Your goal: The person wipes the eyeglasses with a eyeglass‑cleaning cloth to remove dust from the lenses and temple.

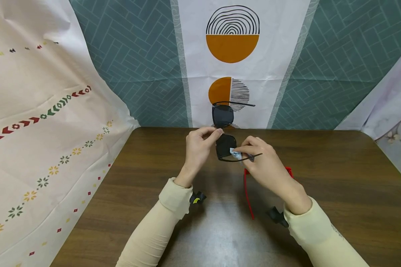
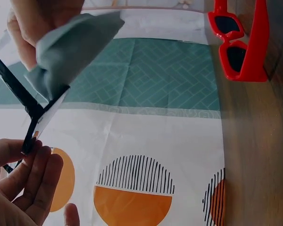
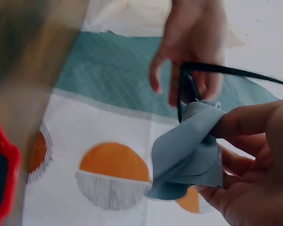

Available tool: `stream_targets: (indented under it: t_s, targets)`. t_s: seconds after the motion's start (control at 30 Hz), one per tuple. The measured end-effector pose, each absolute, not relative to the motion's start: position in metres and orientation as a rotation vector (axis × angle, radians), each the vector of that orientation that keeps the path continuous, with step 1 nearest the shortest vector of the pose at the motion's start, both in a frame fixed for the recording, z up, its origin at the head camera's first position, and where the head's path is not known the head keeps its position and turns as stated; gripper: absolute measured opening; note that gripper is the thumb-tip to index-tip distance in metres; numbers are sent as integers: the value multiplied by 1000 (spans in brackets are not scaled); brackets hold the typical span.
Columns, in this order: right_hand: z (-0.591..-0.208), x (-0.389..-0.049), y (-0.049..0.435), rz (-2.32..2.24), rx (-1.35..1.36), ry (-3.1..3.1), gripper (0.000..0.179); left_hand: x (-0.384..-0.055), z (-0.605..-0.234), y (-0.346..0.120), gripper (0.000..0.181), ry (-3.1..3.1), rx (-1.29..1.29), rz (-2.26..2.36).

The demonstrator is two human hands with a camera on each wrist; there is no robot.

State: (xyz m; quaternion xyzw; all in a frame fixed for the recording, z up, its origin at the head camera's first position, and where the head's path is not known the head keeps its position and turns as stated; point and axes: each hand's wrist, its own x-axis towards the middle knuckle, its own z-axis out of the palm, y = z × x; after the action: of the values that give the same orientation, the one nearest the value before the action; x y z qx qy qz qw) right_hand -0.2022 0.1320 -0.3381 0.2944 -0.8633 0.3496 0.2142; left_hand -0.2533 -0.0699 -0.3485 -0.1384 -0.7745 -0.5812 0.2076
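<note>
A pair of black sunglasses (image 1: 225, 145) is held up over the table's far edge, tipped sideways with both temples pointing right. My left hand (image 1: 200, 144) pinches the frame at the bridge between thumb and fingers. In my right hand (image 1: 264, 159) is a light blue cleaning cloth (image 3: 188, 150), bunched between thumb and fingertips and pressed around the lower lens. The left wrist view shows the cloth (image 2: 75, 52) folded over the edge of the frame, hiding part of that lens. One temple passes in front of the right hand's fingers.
Red sunglasses (image 2: 238, 42) rest on the wooden table (image 1: 147, 167), partly hidden behind the right hand in the head view. A patterned curtain (image 1: 147, 66) hangs along the table's back edge, and a cream cloth (image 1: 53, 148) drapes down on the left.
</note>
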Motion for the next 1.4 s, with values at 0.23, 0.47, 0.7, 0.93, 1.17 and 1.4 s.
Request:
stream_targets:
  t_s: [0.23, 0.47, 0.7, 0.93, 1.17, 1.4]
  targets:
    - [-337, -206, 137, 831, 822, -2137, 34, -254, -347, -67, 18, -2171, -384, -1628]
    - [-353, -216, 124, 619, 961, -2063, 35, -252, -348, -63, 18, -2191, -414, -1622]
    - [-359, -219, 119, 672, 1008, -2052, 32, -251, -347, -59, 18, -2203, -468, -1613]
    - [-357, -219, 122, 771, 1114, -2113, 34, -252, -344, -63, 18, -2203, -449, -1607]
    - [-354, -216, 123, 699, 1139, -2231, 36, -252, -343, -67, 18, -2208, -432, -1613]
    - [-353, -212, 123, 583, 1146, -2286, 35, -250, -346, -70, 20, -2242, -418, -1594]
